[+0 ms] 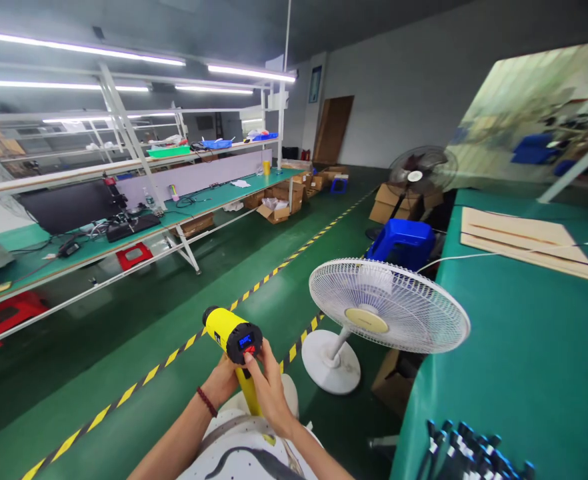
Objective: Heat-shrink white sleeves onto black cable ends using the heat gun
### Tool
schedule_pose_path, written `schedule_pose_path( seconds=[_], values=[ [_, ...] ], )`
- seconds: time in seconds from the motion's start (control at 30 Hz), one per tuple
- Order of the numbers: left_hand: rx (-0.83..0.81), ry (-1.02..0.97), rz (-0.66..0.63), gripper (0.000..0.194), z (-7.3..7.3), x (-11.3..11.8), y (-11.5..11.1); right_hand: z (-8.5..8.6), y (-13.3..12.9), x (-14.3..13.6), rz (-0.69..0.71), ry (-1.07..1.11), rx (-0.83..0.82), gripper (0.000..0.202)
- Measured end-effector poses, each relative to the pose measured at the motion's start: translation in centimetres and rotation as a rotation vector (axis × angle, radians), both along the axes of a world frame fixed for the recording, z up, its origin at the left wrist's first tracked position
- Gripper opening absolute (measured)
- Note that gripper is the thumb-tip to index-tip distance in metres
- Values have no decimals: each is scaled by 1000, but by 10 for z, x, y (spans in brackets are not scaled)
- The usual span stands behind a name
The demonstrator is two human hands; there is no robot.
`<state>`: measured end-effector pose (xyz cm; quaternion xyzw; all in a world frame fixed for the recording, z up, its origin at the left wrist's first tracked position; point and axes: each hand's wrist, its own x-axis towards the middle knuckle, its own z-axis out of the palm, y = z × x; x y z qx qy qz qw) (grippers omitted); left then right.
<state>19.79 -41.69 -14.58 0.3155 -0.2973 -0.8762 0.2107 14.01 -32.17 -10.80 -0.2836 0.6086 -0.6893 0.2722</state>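
Note:
A yellow heat gun [227, 328] with a black rear end is held up in front of my lap, its nose pointing away to the left. Blue digits glow on its rear display, above a red button. Wrapped around the grip from the left is my left hand [223, 381], with a dark red bead bracelet at the wrist; its fingers are partly hidden behind the tool. My right hand [270, 387] closes on the tool from the other side, thumb at the red button. The lower handle shows between both hands.
A white floor fan [389, 307] stands close on my right, beside a green-topped table [524, 347] bearing flat boards [527, 240] and black, blue-tipped parts [474, 453]. Behind the fan is a blue stool [401, 241]. A long workbench [209, 203] runs along the left.

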Motion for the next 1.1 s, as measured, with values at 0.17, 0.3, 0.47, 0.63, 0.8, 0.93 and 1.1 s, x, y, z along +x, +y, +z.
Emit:
schedule_pose_path(
  seconds=[0.17, 0.3, 0.47, 0.63, 0.8, 0.93, 1.1],
  values=[
    [10, 5, 3, 59, -2, 0, -1, 0, -1, 0, 3, 1, -19, 35],
    [8, -7, 2, 56, -3, 0, -1, 0, -1, 0, 23, -5, -22, 35],
    [18, -3, 1, 55, -3, -1, -1, -1, 0, 0, -27, 9, 17, 41],
    [16, 4, -3, 57, -5, -1, -2, 0, 0, 0, 1, -4, 11, 41],
    [3, 10, -16, 53, -9, 0, -2, -2, 0, 1, 26, -21, 29, 42],
    [1, 15, -20, 55, -12, 0, -2, -4, 1, 1, 27, -4, 26, 43],
    [0, 18, -10, 50, -10, 0, -1, -3, 1, 1, 36, -10, 29, 45]
  ],
)
